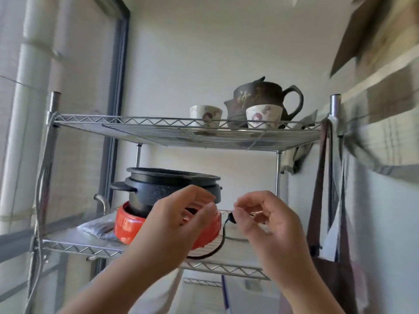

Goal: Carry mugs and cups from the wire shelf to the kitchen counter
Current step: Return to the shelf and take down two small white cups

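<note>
Two white cups with red patterns stand on the top tier of the wire shelf [145,126]: the left cup [205,116] and the right cup [264,115]. A dark brown teapot [265,96] stands behind them. My left hand [181,218] and my right hand [263,220] are raised in front of the middle tier, well below the cups. Both hands hold nothing, with fingers curled and apart.
On the middle tier a black pot [172,189] sits on a red base [129,225], with a black cord [223,234] trailing beside it. Cloths and a bag [328,200] hang off the shelf's right post. A window is at the left.
</note>
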`<state>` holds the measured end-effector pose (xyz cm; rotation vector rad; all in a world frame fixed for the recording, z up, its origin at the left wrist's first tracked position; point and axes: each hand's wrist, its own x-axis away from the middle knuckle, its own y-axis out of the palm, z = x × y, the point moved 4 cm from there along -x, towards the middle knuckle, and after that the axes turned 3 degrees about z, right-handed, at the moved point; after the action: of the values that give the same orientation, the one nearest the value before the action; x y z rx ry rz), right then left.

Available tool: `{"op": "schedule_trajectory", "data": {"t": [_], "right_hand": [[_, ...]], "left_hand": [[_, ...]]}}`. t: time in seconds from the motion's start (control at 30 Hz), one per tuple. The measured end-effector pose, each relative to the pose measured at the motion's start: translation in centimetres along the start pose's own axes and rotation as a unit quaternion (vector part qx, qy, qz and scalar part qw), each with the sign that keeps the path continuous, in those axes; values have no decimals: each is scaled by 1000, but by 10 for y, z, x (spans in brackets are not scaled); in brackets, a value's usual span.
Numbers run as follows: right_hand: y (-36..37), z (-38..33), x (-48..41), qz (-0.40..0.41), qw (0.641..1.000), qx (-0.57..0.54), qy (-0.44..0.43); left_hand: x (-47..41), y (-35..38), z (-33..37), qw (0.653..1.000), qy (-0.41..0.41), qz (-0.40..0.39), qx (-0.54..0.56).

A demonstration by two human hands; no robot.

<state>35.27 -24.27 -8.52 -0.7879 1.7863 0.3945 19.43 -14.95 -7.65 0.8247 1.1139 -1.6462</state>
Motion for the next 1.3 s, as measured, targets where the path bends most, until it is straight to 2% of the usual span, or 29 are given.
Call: {"op": "schedule_trajectory", "data": {"t": [0.1, 0.2, 0.3, 0.4, 0.47, 0.57, 0.73, 0.87, 1.0, 1.1, 1.2, 1.3], "right_hand": [[-6, -14, -38, 17, 998, 35, -41], [-13, -22, -78, 44, 992, 104, -60], [-25, -25, -113, 75, 979, 170, -81], [-43, -17, -157, 113, 958, 253, -75], [-55, -11, -190, 130, 933, 332, -39], [-59, 2, -215, 124, 901, 414, 40], [-62, 16, -242, 19, 902, 392, 181], [-54, 19, -252, -81, 883, 393, 242], [-49, 20, -252, -140, 865, 403, 263], [-48, 20, -253, -150, 872, 376, 276], [-48, 21, -252, -150, 886, 336, 282], [-54, 20, -253, -90, 919, 265, 276]], "left_hand": [[-44, -4, 9, 1000, 15, 27, 1], [-89, -6, 20, 994, 34, 93, -34], [-128, 1, 29, 983, 90, 117, -112], [-175, 5, 27, 964, 89, 151, -198], [-206, 2, 25, 957, 41, 164, -237], [-231, -4, 5, 943, -79, 120, -299], [-254, -3, -10, 920, -231, 29, -316], [-258, 2, -13, 904, -257, -47, -339], [-258, 7, -13, 896, -257, -98, -348], [-256, 8, -13, 902, -257, -79, -338], [-255, 2, -17, 921, -270, -22, -279], [-255, -4, -20, 945, -268, 38, -186]]}}
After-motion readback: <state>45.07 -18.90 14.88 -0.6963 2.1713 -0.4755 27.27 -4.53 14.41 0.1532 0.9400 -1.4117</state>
